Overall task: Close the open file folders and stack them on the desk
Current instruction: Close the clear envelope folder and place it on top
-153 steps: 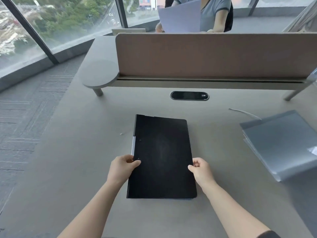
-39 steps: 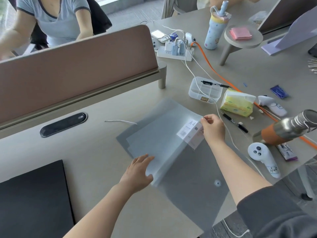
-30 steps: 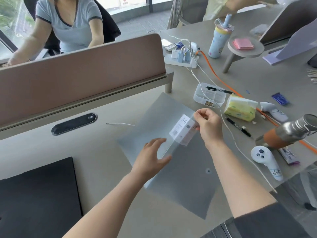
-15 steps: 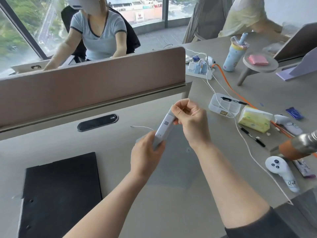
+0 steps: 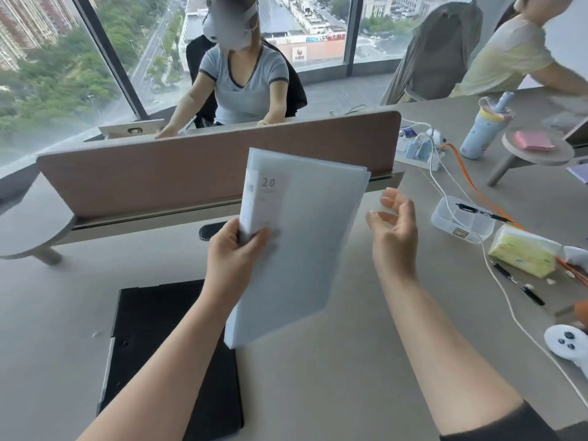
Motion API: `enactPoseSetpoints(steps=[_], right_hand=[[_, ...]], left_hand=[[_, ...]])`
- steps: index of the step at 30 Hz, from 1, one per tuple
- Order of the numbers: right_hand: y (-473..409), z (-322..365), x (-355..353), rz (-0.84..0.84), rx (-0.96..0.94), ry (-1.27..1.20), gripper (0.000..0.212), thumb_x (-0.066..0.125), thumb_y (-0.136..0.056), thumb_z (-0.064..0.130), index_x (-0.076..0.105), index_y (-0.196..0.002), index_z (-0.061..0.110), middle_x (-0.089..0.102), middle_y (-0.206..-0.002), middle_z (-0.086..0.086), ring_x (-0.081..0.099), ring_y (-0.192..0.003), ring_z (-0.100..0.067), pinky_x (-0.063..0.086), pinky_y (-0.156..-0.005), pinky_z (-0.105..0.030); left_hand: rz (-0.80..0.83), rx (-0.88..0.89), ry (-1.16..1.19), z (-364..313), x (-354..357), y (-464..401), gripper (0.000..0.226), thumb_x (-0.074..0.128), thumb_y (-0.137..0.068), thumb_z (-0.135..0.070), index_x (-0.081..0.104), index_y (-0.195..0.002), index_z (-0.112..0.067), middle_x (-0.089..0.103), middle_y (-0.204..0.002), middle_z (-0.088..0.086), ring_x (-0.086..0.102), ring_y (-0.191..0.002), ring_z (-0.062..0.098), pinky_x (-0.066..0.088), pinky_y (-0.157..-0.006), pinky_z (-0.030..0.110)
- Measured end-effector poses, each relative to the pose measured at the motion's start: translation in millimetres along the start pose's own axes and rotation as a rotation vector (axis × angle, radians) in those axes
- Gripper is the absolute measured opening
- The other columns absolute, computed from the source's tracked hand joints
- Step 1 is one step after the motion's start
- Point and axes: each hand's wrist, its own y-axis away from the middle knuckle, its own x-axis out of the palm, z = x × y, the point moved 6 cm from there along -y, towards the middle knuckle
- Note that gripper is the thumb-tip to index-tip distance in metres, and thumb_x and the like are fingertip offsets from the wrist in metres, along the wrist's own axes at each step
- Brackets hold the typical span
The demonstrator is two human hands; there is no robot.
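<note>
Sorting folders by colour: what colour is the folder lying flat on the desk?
Black, seen best in the head view.

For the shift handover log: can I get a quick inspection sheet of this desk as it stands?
Surface: grey desk, brown divider.
Job's things: translucent folder closed, held upright in the air; black folder closed, flat.
Clutter: tissue pack, clear box, pens, white controller, bottle.
Hands: left hand grips the translucent folder; right hand open.
Cables: white cable, orange cable, power strip.
Surroundings: windows, two seated people.
</note>
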Motion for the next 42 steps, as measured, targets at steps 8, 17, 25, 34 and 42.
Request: enactPoseSetpoints(steps=[8,17,25,34,42], right_hand=[[22,-47,32,0.313,0.272,-0.064,0.045,0.053,-0.096,0.035,0.051,-0.137,0.016,0.056,-0.136,0.000,0.053,-0.126,-0.013,0.039,-0.104,-0.026],[73,-102,32,0.565,0.464,0.000,0.034,0.039,-0.104,0.019,0.071,-0.095,0.009,0.076,-0.075,0.008,0.071,-0.068,-0.004,0.054,-0.061,-0.017],[104,-151,4,0.681,0.639,0.334,0.030,0.054,-0.099,0.019,0.057,-0.071,0.010,0.061,-0.057,0.001,0.055,-0.046,-0.007,0.038,-0.045,-0.015],[115,-193,-30,0.680,0.735,0.512,0.024,0.064,-0.090,0.011,0.063,-0.066,0.012,0.068,-0.058,0.001,0.060,-0.044,-0.007,0.041,-0.050,-0.019],[106,-207,-47,0.663,0.704,0.775,0.037,0.063,-0.089,0.028,0.043,-0.060,0.015,0.039,-0.048,0.002,0.035,-0.045,-0.016,0.022,-0.047,-0.028]], left_hand=[[0.051,-0.165,0.277,19,-39,-2,0.013,0.073,-0.079,-0.022,0.073,-0.091,-0.020,0.073,-0.088,0.007,0.070,-0.069,0.020,0.060,-0.064,0.035],[-0.002,-0.387,0.341,85,-58,10,0.018,0.070,-0.087,-0.015,0.072,-0.104,-0.011,0.075,-0.095,0.014,0.073,-0.074,0.027,0.061,-0.068,0.039],[-0.092,-0.619,0.237,160,-50,41,0.008,0.066,-0.090,-0.013,0.069,-0.097,-0.011,0.075,-0.084,0.010,0.071,-0.068,0.025,0.060,-0.064,0.038],[-0.153,-0.704,0.081,217,-31,67,0.015,0.069,-0.087,-0.014,0.064,-0.100,-0.009,0.072,-0.099,0.017,0.072,-0.085,0.035,0.061,-0.081,0.052],[-0.186,-0.620,-0.188,227,-20,63,0.021,0.068,-0.088,-0.021,0.059,-0.106,-0.013,0.066,-0.094,0.005,0.065,-0.082,0.025,0.054,-0.072,0.039]])
